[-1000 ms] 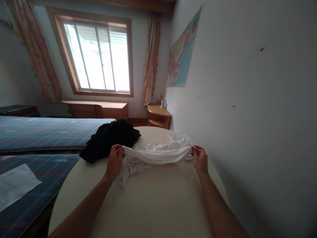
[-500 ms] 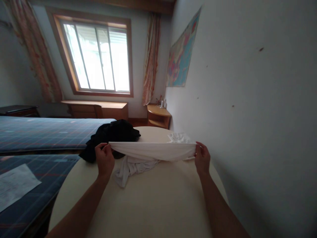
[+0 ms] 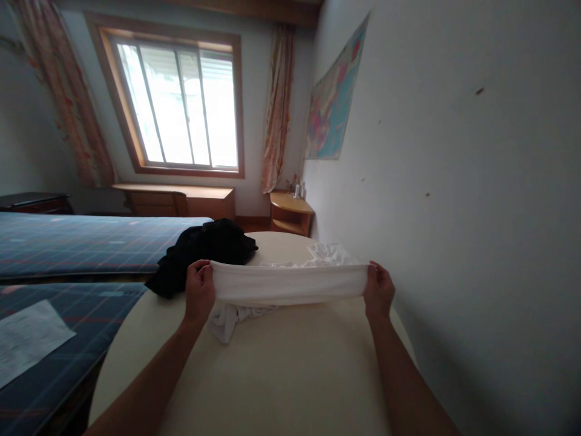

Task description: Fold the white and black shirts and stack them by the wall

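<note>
Centrally, left hand and right hand pinch white cloth taut between them. Black cloth lies left of frame centre.

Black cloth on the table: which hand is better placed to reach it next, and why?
Probably the left hand: it is nearer the black cloth, while the right hand is farther off. Both hands hold the white cloth.
</note>
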### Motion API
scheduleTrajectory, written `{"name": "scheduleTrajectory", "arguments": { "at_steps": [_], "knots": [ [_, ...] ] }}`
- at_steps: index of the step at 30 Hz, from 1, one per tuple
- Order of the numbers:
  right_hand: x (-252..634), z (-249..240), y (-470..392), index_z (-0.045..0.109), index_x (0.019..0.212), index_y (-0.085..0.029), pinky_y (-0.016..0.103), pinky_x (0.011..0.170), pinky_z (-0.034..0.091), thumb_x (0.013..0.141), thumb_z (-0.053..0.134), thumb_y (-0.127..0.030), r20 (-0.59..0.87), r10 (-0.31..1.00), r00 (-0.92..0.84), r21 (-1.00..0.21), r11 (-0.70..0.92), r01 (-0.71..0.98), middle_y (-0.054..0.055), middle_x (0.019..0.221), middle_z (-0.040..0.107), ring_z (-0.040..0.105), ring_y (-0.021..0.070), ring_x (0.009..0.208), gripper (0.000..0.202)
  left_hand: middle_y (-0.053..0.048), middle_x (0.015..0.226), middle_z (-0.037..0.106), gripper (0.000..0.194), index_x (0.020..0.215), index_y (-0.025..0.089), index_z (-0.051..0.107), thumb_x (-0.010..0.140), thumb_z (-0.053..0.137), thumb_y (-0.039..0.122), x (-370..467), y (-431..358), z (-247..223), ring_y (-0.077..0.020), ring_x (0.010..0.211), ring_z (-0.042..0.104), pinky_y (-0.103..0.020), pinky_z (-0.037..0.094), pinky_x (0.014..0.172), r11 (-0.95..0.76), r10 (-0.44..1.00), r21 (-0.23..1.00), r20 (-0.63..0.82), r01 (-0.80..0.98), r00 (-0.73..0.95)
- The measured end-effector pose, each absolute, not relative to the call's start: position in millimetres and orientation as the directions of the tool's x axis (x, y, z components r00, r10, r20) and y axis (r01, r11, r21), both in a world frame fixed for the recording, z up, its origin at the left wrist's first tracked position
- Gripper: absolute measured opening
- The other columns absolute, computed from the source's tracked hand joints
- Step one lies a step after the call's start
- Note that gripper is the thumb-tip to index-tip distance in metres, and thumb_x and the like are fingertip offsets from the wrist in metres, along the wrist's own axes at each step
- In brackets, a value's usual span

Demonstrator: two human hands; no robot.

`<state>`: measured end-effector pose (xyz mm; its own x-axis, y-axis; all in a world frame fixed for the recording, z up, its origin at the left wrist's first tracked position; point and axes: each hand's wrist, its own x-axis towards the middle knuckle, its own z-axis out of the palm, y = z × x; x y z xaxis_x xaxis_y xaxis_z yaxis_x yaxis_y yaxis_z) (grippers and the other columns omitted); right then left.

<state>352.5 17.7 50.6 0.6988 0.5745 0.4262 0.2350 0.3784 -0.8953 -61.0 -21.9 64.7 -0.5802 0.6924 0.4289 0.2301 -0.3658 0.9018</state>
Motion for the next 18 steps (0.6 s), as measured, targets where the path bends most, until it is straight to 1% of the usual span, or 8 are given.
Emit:
{"name": "scheduleTrajectory", "arguments": {
  "at_steps": [3, 7, 9, 11, 14, 18],
  "knots": [
    [353, 50, 17, 0.067, 0.109, -0.013, 0.026, 0.064, 0.045, 0.078, 0.058, -0.056, 0.429, 0.583, 0.69, -0.896, 0.373, 0.242, 0.007, 0.087, 0.067, 0.057, 0.0175, 0.075, 0.054, 0.001, 0.075, 0.057, 0.028, 0.104, 0.019, 0.055, 0.083, 0.053, 0.038, -61, -21, 60, -0.0156, 0.063, 0.051, -0.024, 0.039, 0.057, -0.372, 0.705, 0.892, 0.452, 0.258, -0.546],
    [356, 45, 20, 0.067, 0.107, -0.013, 0.028, 0.066, 0.046, 0.076, 0.057, -0.054, 0.399, 0.616, 0.679, -0.913, 0.334, 0.233, 0.007, 0.089, 0.068, 0.057, 0.0175, 0.075, 0.053, -0.003, 0.091, 0.064, 0.032, 0.108, 0.019, 0.063, 0.086, 0.047, 0.035, -62, -21, 56, -0.0183, 0.078, 0.057, -0.026, 0.043, 0.068, -0.404, 0.715, 0.832, 0.547, 0.38, -0.436],
    [359, 41, 24, 0.067, 0.106, -0.013, 0.029, 0.068, 0.046, 0.075, 0.057, -0.053, 0.376, 0.627, 0.683, -0.924, 0.307, 0.226, 0.007, 0.089, 0.068, 0.058, 0.018, 0.076, 0.051, -0.004, 0.098, 0.066, 0.033, 0.107, 0.019, 0.066, 0.087, 0.045, 0.035, -62, -21, 55, -0.02, 0.087, 0.059, -0.027, 0.044, 0.076, -0.394, 0.725, 0.824, 0.551, 0.407, -0.413],
    [363, 35, 28, 0.068, 0.104, -0.014, 0.029, 0.07, 0.046, 0.074, 0.057, -0.051, 0.365, 0.631, 0.685, -0.93, 0.284, 0.234, 0.007, 0.09, 0.068, 0.059, 0.0189, 0.079, 0.048, -0.005, 0.1, 0.067, 0.033, 0.104, 0.018, 0.068, 0.086, 0.046, 0.036, -61, -21, 55, -0.0211, 0.091, 0.06, -0.028, 0.044, 0.079, -0.372, 0.738, 0.842, 0.524, 0.391, -0.426],
    [371, 26, 36, 0.068, 0.096, -0.016, 0.03, 0.07, 0.046, 0.074, 0.053, -0.047, 0.372, 0.629, 0.683, -0.928, 0.25, 0.275, 0.006, 0.087, 0.068, 0.059, 0.0197, 0.08, 0.041, -0.004, 0.094, 0.068, 0.035, 0.102, 0.018, 0.069, 0.084, 0.052, 0.042, -58, -23, 56, -0.0207, 0.084, 0.06, -0.027, 0.045, 0.072, -0.357, 0.77, 0.877, 0.471, 0.321, -0.432],
    [383, 16, 44, 0.063, 0.077, -0.02, 0.029, 0.061, 0.043, 0.076, 0.042, -0.044, 0.428, 0.643, 0.636, -0.9, 0.236, 0.367, 0.002, 0.071, 0.063, 0.056, 0.0187, 0.068, 0.032, -0.002, 0.079, 0.065, 0.044, 0.103, 0.017, 0.068, 0.077, 0.063, 0.052, -49, -28, 59, -0.0163, 0.066, 0.056, -0.023, 0.04, 0.056, -0.354, 0.837, 0.912, 0.407, 0.206, -0.365]
  ]
}}
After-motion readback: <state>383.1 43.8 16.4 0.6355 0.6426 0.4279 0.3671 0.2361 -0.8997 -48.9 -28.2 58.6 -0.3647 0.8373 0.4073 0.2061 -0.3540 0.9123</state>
